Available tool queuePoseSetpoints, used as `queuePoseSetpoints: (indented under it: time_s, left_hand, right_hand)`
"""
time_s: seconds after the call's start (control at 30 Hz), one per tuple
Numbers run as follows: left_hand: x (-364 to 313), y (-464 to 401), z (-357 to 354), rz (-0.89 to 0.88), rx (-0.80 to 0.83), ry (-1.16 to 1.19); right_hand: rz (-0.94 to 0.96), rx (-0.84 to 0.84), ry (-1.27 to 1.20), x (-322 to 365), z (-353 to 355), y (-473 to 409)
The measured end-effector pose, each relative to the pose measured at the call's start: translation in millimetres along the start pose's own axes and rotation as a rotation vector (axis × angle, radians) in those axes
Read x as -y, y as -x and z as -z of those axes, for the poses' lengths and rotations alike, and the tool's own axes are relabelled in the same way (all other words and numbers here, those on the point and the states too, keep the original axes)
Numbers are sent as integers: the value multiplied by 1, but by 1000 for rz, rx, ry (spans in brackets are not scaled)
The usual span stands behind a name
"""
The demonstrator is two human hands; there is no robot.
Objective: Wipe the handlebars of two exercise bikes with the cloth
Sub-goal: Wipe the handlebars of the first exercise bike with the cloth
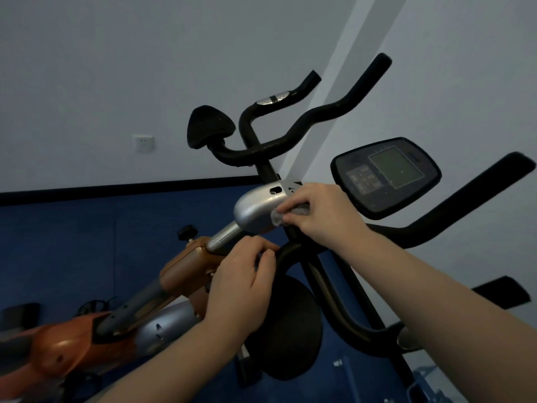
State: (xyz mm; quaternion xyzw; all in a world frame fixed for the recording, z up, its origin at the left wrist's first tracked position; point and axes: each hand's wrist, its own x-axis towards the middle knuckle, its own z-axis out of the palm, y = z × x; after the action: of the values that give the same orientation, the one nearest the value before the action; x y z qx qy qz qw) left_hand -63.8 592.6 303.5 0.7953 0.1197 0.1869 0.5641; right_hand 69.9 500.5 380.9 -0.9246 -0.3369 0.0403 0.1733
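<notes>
Two exercise bikes stand close together in a tilted view. The near bike's black handlebar (470, 196) curves from the centre to the right, below its black console (386, 177). My right hand (322, 216) is shut on a small grey cloth (279, 217), pressed against the silver housing (255, 207) at the handlebar stem. My left hand (244, 280) is closed around the black bar (286, 251) just below that housing. The far bike's black handlebar (319, 114) rises behind, untouched, with a silver sensor plate (273, 98).
An orange and silver bike frame (87, 335) runs to the lower left. A black saddle (286, 330) sits below my hands and another saddle (207, 129) behind. The floor (72, 242) is blue. The white wall carries a socket (143, 143).
</notes>
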Motion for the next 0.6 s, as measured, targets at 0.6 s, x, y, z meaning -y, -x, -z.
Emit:
queuePoseSetpoints:
  time_s: [0.6]
  left_hand:
    - [2, 0, -1, -11, -4, 15]
  right_hand:
    - [-19, 273, -48, -12, 23, 7]
